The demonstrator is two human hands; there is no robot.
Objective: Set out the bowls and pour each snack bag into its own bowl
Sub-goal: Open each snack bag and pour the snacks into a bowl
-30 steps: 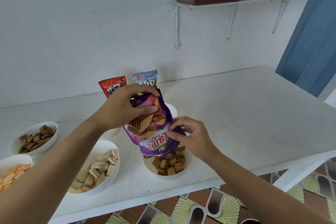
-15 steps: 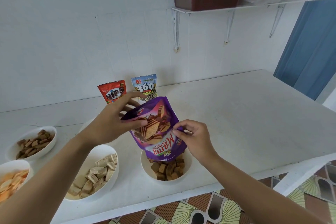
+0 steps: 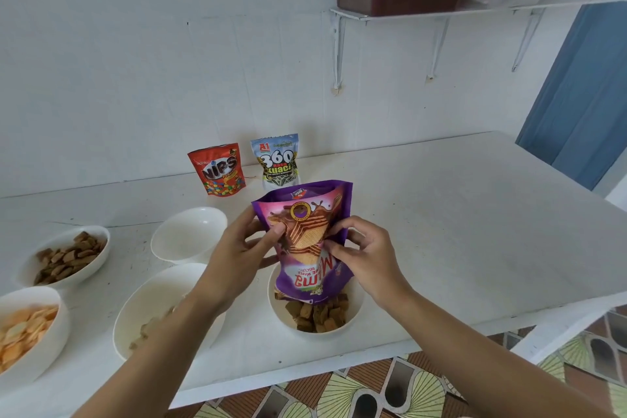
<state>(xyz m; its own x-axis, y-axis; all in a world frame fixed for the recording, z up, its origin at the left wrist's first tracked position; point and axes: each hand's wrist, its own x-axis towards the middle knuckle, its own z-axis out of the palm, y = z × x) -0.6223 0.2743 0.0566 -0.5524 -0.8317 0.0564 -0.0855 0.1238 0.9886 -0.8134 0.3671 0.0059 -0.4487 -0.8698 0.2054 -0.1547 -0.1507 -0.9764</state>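
Note:
A purple wafer bag (image 3: 307, 241) hangs upside down with its mouth in a white bowl (image 3: 281, 312) that holds brown wafer cubes. My left hand (image 3: 237, 254) grips the bag's left side and my right hand (image 3: 366, 254) pinches its right side. An empty white bowl (image 3: 190, 231) stands behind my left hand. A large bowl (image 3: 142, 305) of pale wafers lies partly under my left forearm. A bowl of brown biscuits (image 3: 64, 256) and a bowl of orange chips (image 3: 27, 332) sit at the left. A red Nips bag (image 3: 219, 170) and a blue-white 360 Kuaci bag (image 3: 278, 161) stand upright by the wall.
Everything sits on a white table (image 3: 441, 214) whose front edge runs close to the bowls. A patterned tiled floor (image 3: 373, 390) shows below it. A wall shelf (image 3: 475, 7) with a brown box hangs above at the right, and a blue door (image 3: 583, 95) stands at the far right.
The purple bag has turned more upright over the bowl. My left hand slid from its upper end to its left side, uncovering the empty bowl and the two standing bags.

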